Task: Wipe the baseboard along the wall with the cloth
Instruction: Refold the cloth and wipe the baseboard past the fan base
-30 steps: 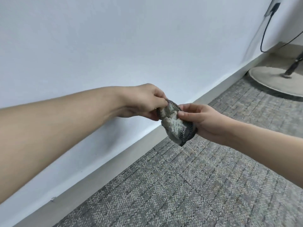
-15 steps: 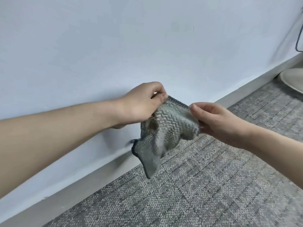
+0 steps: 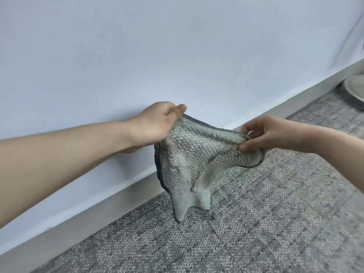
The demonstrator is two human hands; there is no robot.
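Nearest, under both hands: carpet [image 3: 256, 223], grey, nubby, short loops in a tile pattern. Above it, hanging clear of the floor between the hands: cloth [image 3: 197, 154], pale grey-green, waffle-like knit with a dark stitched hem, drooping to a limp point below. Upper left corner bunched in the curled fingers of the left hand [image 3: 155, 125]; upper right edge pinched between thumb and fingertips of the right hand [image 3: 269, 133].

Likely very light, soft and wholly floppy, not slippery, nothing to break. No shape of its own, so best folded or gathered into a pad and gripped across the back with one palm, not taken by a corner. Textured weave probably good at catching dust.

Just beyond the left hand, behind the cloth: baseboard [image 3: 118, 203], a plain flat grey strip, smooth and hard, running off past the right hand. Above that, wall [image 3: 177, 46], matt pale blue-white. Far beyond the right hand: rim of a pale round disc [image 3: 354, 87] on the floor, use unclear.
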